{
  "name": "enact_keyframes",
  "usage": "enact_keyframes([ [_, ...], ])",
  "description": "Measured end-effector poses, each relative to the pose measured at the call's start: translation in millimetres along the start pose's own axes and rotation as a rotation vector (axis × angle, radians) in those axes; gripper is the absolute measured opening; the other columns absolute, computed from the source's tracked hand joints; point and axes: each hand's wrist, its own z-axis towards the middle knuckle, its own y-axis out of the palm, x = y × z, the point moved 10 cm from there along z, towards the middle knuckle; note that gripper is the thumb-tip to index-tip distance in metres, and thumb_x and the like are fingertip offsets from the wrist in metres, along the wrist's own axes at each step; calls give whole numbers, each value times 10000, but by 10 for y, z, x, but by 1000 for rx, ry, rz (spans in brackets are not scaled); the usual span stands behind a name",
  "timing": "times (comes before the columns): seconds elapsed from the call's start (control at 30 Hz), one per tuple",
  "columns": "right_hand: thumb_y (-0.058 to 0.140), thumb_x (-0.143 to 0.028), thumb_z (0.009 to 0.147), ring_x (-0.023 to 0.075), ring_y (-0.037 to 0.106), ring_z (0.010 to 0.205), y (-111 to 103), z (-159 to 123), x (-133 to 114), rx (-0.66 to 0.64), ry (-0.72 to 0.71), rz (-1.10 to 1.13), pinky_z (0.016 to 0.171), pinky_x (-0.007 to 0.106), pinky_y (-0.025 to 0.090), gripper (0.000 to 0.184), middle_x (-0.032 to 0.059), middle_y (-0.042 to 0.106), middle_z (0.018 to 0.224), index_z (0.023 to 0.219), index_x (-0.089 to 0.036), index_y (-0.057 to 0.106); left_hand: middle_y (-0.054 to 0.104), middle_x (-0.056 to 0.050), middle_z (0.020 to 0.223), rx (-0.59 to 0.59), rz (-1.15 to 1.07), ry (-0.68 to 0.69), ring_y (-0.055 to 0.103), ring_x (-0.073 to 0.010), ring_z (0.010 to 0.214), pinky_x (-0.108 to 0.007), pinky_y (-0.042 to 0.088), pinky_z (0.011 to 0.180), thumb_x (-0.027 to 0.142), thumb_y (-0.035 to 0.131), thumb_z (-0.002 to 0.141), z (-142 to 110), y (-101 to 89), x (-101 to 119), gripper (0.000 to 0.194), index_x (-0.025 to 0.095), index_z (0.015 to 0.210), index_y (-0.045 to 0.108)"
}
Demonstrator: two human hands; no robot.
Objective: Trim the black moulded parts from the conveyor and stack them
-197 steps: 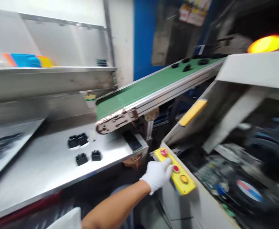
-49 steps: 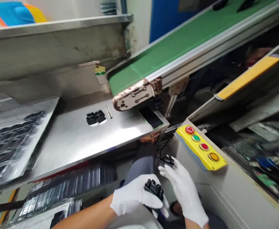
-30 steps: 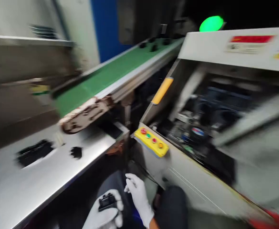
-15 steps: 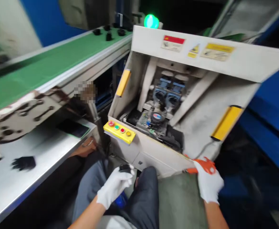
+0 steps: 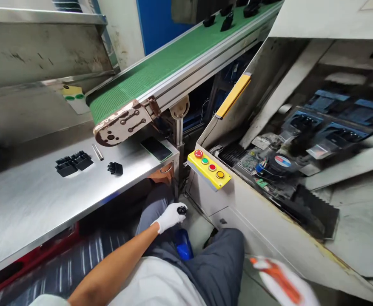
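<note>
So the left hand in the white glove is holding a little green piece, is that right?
Not green: the little piece in the left hand is black, as the head view shows. You are right about the white glove.

1. Six o'clock: the white cloth glove (image 5: 170,216) on the left hand looks matt and soft, around a small black plastic part (image 5: 182,209) with a dull finish.
2. Nine o'clock: the stainless steel surface (image 5: 29,204) is smooth and glossy.
3. Eleven o'clock: the green conveyor belt (image 5: 154,80) is matt and finely ribbed.
4. Four o'clock: the yellow plastic control box (image 5: 209,169) is smooth and slightly glossy; the painted metal machine panel (image 5: 269,225) beyond it is dull and scuffed.
5. Five o'clock: the right hand's white-and-orange glove (image 5: 280,280) is too blurred to judge.
</note>
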Motion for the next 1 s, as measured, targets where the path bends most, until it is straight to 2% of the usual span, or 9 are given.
enact_keyframes([
  [0.07, 590, -378, 839, 222, 675, 892, 532, 53, -188, -232, -13, -3, 829, 298, 519, 280, 96, 728, 986, 1007, -185, 705, 693, -65, 922, 14, 167, 18, 664, -195, 877, -313, 519, 853, 38, 567, 664, 94, -42, -143, 330, 128, 968, 659],
  [0.1, 542, -320, 847, 209, 664, 845, 731, 85, -285, -307, -12, -39, 796, 289, 501, 257, 87, 727, 940, 983, -170, 699, 703, -67, 964, 9, 249, 27, 658, -211, 954, -321, 495, 917, 33, 574, 666, 130, -32, -194, 337, 144, 968, 675],
  [0.17, 467, -181, 816, 166, 605, 718, 983, 178, -429, -381, 6, -172, 697, 265, 434, 213, 60, 697, 809, 866, -152, 671, 715, -77, 1021, -7, 401, 28, 649, -240, 1037, -347, 460, 981, 48, 578, 695, 187, 21, -278, 342, 172, 990, 697],
  [0.23, 450, -88, 744, 132, 524, 633, 1093, 286, -480, -403, 52, -300, 632, 258, 343, 191, 46, 659, 726, 757, -144, 632, 716, -105, 1061, -20, 533, 19, 650, -267, 1063, -380, 454, 988, 67, 548, 743, 233, 92, -332, 352, 180, 1038, 703],
  [0.37, 492, -54, 661, 120, 491, 614, 1189, 418, -429, -452, 137, -347, 593, 263, 261, 177, 69, 660, 708, 713, -119, 648, 716, -124, 1098, -112, 721, 74, 662, -282, 1062, -384, 475, 950, 50, 488, 770, 292, 321, -313, 415, 195, 1090, 709],
  [0.5, 496, -67, 673, 123, 524, 619, 1242, 452, -406, -474, 161, -311, 566, 255, 251, 193, 85, 679, 715, 733, -107, 675, 724, -86, 1086, -208, 828, 162, 676, -247, 1031, -321, 486, 911, 60, 509, 763, 297, 524, -235, 408, 225, 1071, 720],
  [0.8, 534, -91, 687, 207, 657, 722, 1267, 413, -287, -471, 241, -304, 570, 268, 297, 221, 161, 734, 799, 806, -100, 720, 717, -106, 1065, -257, 979, 226, 684, -254, 993, -328, 497, 862, 164, 497, 842, 287, 670, -216, 315, 212, 1071, 707],
  [0.93, 525, -70, 694, 268, 685, 805, 1190, 450, -224, -423, 283, -355, 614, 294, 337, 275, 239, 728, 910, 881, -65, 727, 717, -87, 1063, -243, 998, 215, 687, -242, 980, -311, 502, 853, 229, 544, 841, 285, 729, -251, 291, 229, 1091, 692],
  [1.0, 536, -80, 690, 257, 683, 764, 1166, 448, -236, -437, 286, -350, 599, 291, 340, 259, 226, 729, 867, 861, -73, 730, 716, -83, 1067, -244, 1001, 209, 686, -241, 989, -310, 502, 854, 213, 541, 839, 296, 776, -274, 291, 235, 1087, 692],
])
